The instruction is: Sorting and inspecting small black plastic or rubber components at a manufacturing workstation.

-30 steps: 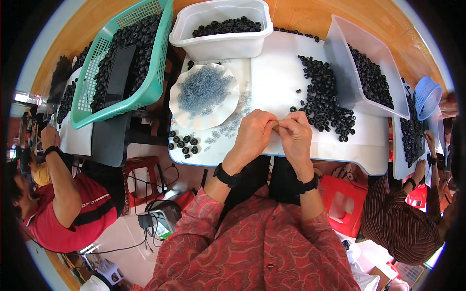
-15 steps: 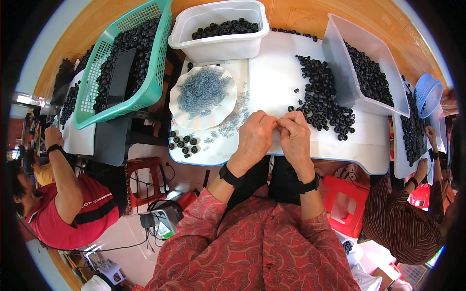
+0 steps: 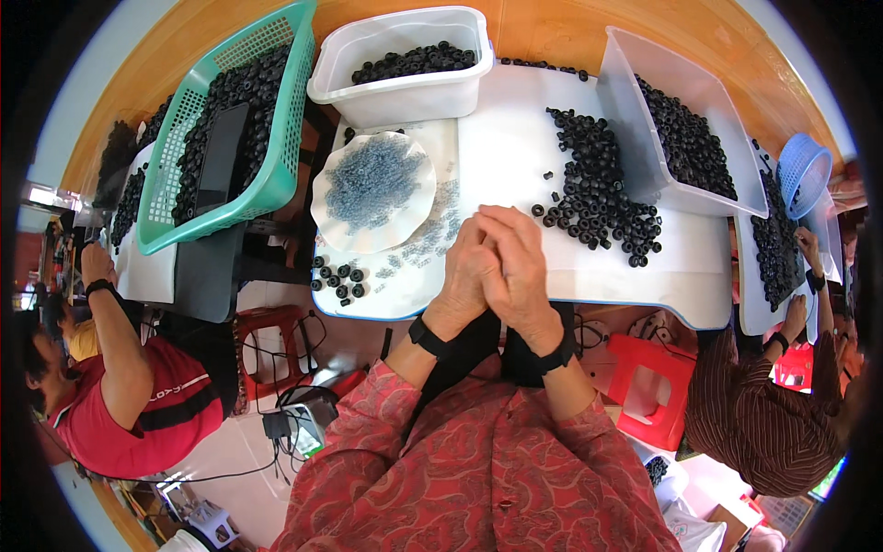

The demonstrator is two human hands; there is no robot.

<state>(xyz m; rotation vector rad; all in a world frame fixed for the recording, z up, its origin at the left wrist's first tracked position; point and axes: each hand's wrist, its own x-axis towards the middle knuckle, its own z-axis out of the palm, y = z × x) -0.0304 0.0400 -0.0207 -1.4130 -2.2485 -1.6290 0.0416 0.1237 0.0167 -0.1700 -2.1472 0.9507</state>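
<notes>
Over the front edge of the white table, my left hand [image 3: 460,281] and my right hand [image 3: 517,267] are pressed together, the right lying partly across the left. Both are closed, and whatever is between their fingers is hidden. Left of them sits a white scalloped plate [image 3: 324,201] heaped with small translucent grey-blue pieces [image 3: 372,179]. More of these pieces lie scattered beside the plate. A pile of black ring-like parts [image 3: 598,198] spreads to the right, and a small group of black parts [image 3: 343,272] rests at the table's front left corner.
At the back stand a white tub [image 3: 405,99] and a clear bin [image 3: 635,138], both holding black parts. A green basket [image 3: 276,179] at left holds black parts and a dark phone-like slab [image 3: 223,152]. Co-workers sit on both sides. A red stool [image 3: 648,382] stands below the table.
My hands have gone from a fingertip pinch to pressing together, with the right hand moved left over the left one. The view has shifted slightly.
</notes>
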